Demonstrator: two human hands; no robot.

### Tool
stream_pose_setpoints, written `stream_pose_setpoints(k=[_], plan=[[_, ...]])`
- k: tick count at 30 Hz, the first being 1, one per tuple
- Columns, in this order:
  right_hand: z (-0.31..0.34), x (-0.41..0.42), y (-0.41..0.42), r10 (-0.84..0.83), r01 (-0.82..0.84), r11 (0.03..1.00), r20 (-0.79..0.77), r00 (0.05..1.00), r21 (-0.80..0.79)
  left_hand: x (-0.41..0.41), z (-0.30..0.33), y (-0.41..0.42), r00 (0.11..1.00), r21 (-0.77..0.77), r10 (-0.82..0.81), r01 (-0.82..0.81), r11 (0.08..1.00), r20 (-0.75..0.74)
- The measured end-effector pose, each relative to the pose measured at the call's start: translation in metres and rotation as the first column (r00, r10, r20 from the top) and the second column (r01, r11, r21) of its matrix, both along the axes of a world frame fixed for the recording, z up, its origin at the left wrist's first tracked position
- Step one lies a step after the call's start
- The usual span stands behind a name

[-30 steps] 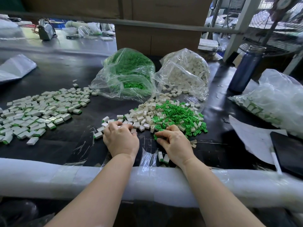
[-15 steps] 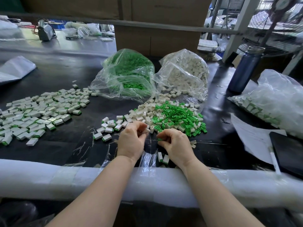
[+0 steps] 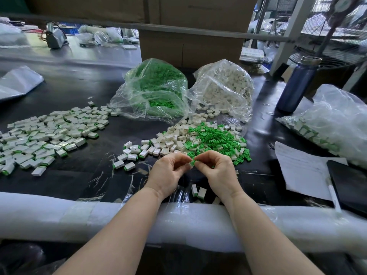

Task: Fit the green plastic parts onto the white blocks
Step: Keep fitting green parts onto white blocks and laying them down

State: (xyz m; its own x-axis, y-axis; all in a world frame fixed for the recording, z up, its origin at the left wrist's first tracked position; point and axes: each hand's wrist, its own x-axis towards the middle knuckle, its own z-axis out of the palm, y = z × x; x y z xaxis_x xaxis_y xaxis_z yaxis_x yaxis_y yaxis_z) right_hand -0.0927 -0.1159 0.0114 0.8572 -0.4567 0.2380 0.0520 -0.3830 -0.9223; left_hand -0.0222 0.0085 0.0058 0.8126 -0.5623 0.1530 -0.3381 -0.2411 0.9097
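Your left hand & right hand meet fingertip to fingertip, both pinching one small green part just above black table. Loose green parts & white blocks piled just beyond. Finished blocks spread at left.

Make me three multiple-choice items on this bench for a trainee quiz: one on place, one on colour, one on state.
1. Where is the bag of green parts?
A. left of the bag of white blocks
B. right of the bottle
C. on the paper

2. What colour is the bottle?
A. red
B. blue
C. yellow

3. What are the hands doing?
A. lying flat
B. gripping the bottle
C. pinching a green part together

Key: 1 A, the bags sit side by side. 2 B, its body is dark blue. 3 C, left hand and right hand meet fingertips on it.
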Motion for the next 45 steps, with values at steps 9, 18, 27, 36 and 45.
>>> stream_pose_setpoints(k=[9,18,27,36,45], plan=[[-0.002,0.001,-0.0008,-0.015,0.015,1.0,-0.059,0.998,-0.002,0.0019,0.0004,0.0024,1.0,0.006,-0.011,0.011,1.0,-0.006],[-0.0009,-0.0005,-0.0008,0.023,-0.016,0.996,-0.077,0.997,0.082,0.0002,0.0021,0.0015,0.999,-0.025,-0.023,0.021,0.999,-0.047],[0.0008,-0.0012,-0.0011,0.042,-0.032,0.99,-0.072,0.997,0.137,-0.0013,0.0049,0.0022,0.995,-0.022,-0.086,0.085,0.996,-0.056],[0.0017,-0.0025,-0.0032,0.077,-0.064,0.992,-0.116,0.99,0.11,0.0006,0.0032,0.0027,0.989,0.058,-0.139,0.142,0.988,-0.049],[-0.0029,0.0016,-0.0042,0.025,-0.013,0.981,-0.064,0.998,0.195,-0.0019,0.0039,0.0012,0.995,0.002,-0.096,0.096,0.995,-0.028]])
